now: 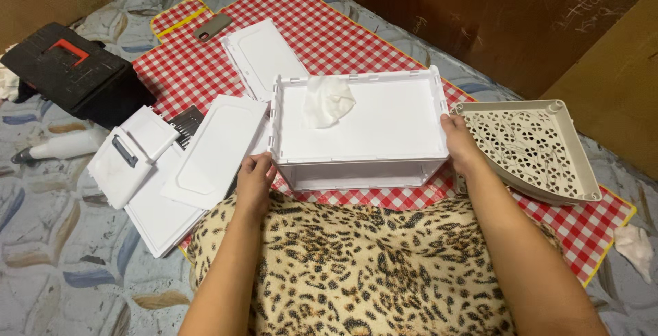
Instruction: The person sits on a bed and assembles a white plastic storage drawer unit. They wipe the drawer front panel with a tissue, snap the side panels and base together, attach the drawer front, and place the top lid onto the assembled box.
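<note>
White plastic drawer box (358,127) lies at frame centre on the checkered cloth (329,41), long axis running left-right between my hands, left hand (255,182) gripping its lower-left corner, right hand (458,141) clasping its right edge, both equally near.

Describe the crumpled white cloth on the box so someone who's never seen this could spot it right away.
Start at the red-and-white checked mat on the floor. In its middle, a white plastic box is held by the left hand and right hand. The crumpled white cloth lies on the box's flat top near the far edge, the only soft, wrinkled thing among rigid white panels.
</note>
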